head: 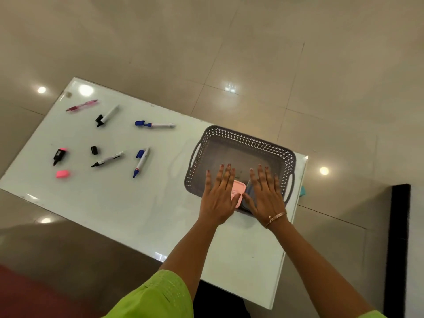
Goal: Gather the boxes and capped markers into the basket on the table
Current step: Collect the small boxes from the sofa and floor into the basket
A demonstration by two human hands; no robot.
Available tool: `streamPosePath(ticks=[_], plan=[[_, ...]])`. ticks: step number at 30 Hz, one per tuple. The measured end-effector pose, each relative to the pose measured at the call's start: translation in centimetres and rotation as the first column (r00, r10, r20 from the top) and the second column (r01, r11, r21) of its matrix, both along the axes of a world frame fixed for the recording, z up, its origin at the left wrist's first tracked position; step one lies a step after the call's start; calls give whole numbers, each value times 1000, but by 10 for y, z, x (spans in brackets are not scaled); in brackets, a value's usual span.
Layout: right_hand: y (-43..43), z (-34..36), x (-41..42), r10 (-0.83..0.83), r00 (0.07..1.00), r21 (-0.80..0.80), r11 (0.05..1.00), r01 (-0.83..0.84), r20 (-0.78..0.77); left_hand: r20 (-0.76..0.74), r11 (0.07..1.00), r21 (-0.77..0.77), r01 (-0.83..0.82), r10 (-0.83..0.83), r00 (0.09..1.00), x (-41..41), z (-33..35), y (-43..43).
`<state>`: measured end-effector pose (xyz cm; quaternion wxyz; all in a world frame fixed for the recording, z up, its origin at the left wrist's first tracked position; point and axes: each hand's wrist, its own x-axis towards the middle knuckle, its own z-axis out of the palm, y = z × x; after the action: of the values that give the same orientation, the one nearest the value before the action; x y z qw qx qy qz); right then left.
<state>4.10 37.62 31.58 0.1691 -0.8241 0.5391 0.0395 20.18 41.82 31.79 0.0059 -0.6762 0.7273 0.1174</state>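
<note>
Far left of table: You have a pink pen [82, 105], a black-and-pink highlighter [59, 155] lying uncapped and its pink cap [62, 173] apart from it on the white table [128, 203].
Markers: Two black markers [107, 115] [107, 159] and two blue markers [154, 124] [141, 162] lie scattered; all look uncapped, with caps beside them, one loose black cap [94, 150] standing on its own.
Still to do: By my reading, none of the markers is in the basket yet, and each needs its cap on first.
Left hand: Your left hand [218, 196] is flat with fingers spread, holding nothing, resting over the pink box [237, 191] at the basket's near wall.
Done so far: The pink box and a darker grey-blue box [249, 193] sit side by side in the grey basket [243, 138], near its front.
Right hand: Your right hand [266, 193], bracelet at the wrist, is likewise flat and open, gripping nothing, over the darker box.
Far right: A teal thing [302, 191] peeks out behind the basket; you cannot tell what it is, possibly another box.
In the way: Nothing blocks your reach to the markers; they lie well apart from the basket.
</note>
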Motion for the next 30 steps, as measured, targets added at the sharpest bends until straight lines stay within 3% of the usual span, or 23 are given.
streamPosePath(ticks=[9,20,30], plan=[[37,5,-138,-44,995,29,998,47,-94,-86,999,29,-37,39,995,-128,14,28],[-63,18,-314,160,979,65,986,-153,-128,-69,965,51,-256,260,963,-315,11,-43],[-135,-79,-366,144,987,120,983,-135,-68,-64,939,213,-268,287,956,-389,-82,-82]])
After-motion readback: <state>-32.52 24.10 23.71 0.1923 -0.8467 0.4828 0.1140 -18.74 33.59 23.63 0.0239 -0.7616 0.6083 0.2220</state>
